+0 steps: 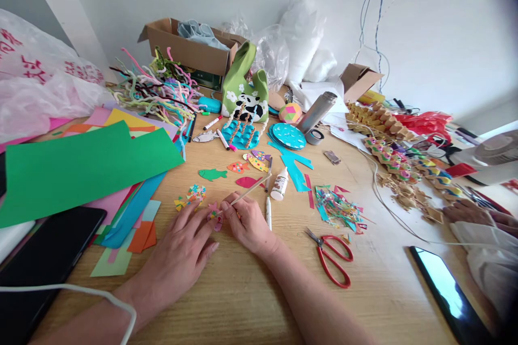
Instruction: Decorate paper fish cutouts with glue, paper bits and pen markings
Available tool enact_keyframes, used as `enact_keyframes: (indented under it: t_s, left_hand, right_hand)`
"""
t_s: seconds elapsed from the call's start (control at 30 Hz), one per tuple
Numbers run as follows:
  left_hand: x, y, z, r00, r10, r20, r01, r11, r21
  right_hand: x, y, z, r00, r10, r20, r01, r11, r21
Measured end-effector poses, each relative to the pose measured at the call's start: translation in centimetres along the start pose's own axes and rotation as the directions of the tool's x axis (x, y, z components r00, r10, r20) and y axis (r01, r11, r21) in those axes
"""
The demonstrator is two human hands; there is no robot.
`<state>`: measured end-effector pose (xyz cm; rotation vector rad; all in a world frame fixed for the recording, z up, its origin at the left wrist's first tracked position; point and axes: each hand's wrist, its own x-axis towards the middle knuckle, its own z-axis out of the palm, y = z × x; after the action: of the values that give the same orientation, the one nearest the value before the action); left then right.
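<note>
Our left hand (182, 250) lies flat, fingers apart, pinning the pink paper fish (215, 216) to the worktop (243, 296). Our right hand (247, 225) is pinched on a thin stick (251, 189). We judge the fish part-decorated; the scrap pile (338, 208) isn't used up.

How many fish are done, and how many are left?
The orange fish and yellow fish look decorated. The left hand presses a pink fish while the right hand holds a stick to it. The green fish and red fish look plain, so seem left.
</note>
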<state>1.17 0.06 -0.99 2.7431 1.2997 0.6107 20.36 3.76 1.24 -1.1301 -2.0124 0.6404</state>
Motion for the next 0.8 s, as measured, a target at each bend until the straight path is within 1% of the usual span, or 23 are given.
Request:
enact_keyframes:
  t_s: [0.13, 0.2, 0.3, 0.4, 0.47, 0.53, 0.6, 0.7, 0.8]
  left_hand:
    - [0.0, 0.0, 0.0, 1.000, 0.020, 0.004, -0.020, 0.999, 0.034]
    - [0.0, 0.0, -0.1, 1.000, 0.030, -0.006, -0.030, 0.998, 0.046]
    - [0.1, 0.1, -0.3, 0.998, 0.048, -0.033, -0.046, 0.998, 0.049]
    - [0.2, 0.3, -0.7, 0.997, 0.049, -0.052, -0.047, 0.998, 0.045]
    - [0.2, 0.4, -1.1, 0.997, 0.042, -0.063, -0.040, 0.999, 0.032]
    - [0.2, 0.7, -1.4, 0.996, 0.049, -0.071, -0.047, 0.999, 0.018]
    - [0.1, 0.9, -1.6, 0.995, 0.075, -0.065, -0.074, 0.997, 0.008]
    - [0.0, 1.2, -1.4, 0.992, 0.120, -0.036, -0.120, 0.993, 0.002]
    - [-0.1, 1.3, -1.1, 0.992, 0.126, -0.012, -0.126, 0.992, 0.005]
  right_hand:
    - [0.0, 0.0, 0.0, 1.000, 0.020, -0.006, -0.020, 0.999, 0.037]
    - [-0.1, 0.0, -0.1, 0.999, 0.012, -0.030, -0.010, 0.998, 0.069]
    - [-0.4, 0.0, -0.3, 0.993, -0.002, -0.117, 0.015, 0.994, 0.110]
    - [-0.6, 0.1, -0.6, 0.977, 0.006, -0.213, 0.015, 0.995, 0.097]
    - [-0.6, 0.2, -0.9, 0.973, 0.004, -0.231, 0.015, 0.996, 0.083]
    - [-0.5, 0.3, -1.0, 0.981, -0.014, -0.192, 0.028, 0.997, 0.071]
    - [-0.3, 0.5, -1.0, 0.991, -0.050, -0.122, 0.055, 0.998, 0.035]
    - [-0.1, 0.8, -0.7, 0.996, -0.093, -0.003, 0.092, 0.994, -0.062]
    - [-0.1, 1.0, -0.4, 0.991, -0.102, 0.089, 0.115, 0.981, -0.156]
